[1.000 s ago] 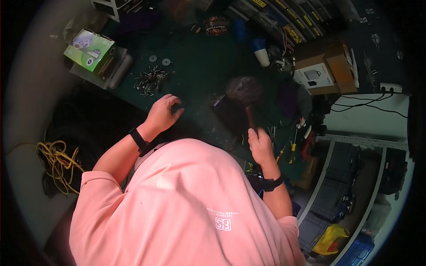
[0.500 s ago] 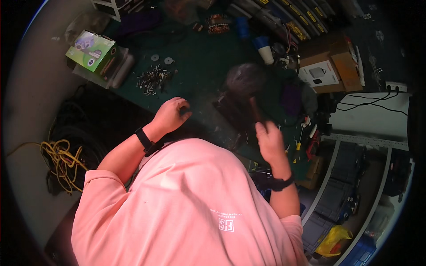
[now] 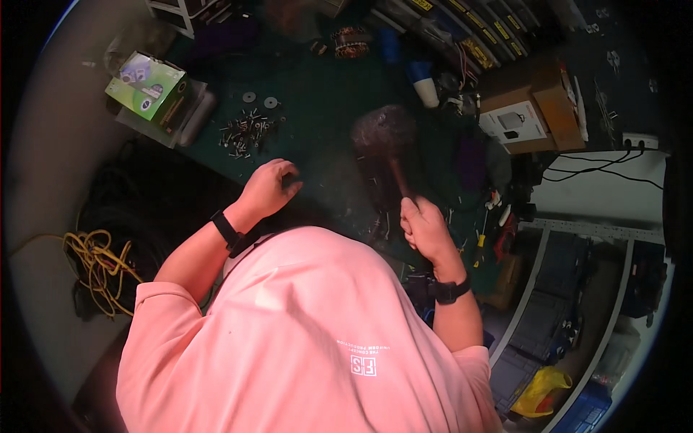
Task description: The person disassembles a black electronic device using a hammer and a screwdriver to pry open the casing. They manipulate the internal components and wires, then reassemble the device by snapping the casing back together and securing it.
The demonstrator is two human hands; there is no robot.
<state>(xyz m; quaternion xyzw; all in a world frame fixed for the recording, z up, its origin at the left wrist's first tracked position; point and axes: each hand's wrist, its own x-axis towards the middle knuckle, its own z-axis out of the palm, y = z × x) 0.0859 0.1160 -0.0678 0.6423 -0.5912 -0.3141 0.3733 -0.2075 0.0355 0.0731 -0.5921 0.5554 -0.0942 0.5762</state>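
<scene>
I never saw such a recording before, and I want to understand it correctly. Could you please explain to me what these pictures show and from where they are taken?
There is no robot here: a person works with two bare hands. The pictures come from a wide camera worn on the person's head, looking down, so straight edges look bent.

The right hand grips a dark, large-headed mallet by its brown handle. The left hand has its fingers loosely curled and holds nothing that I can see.

On the dark green table lie a pile of small metal parts and two grey discs. A cardboard box stands on the right.
</scene>
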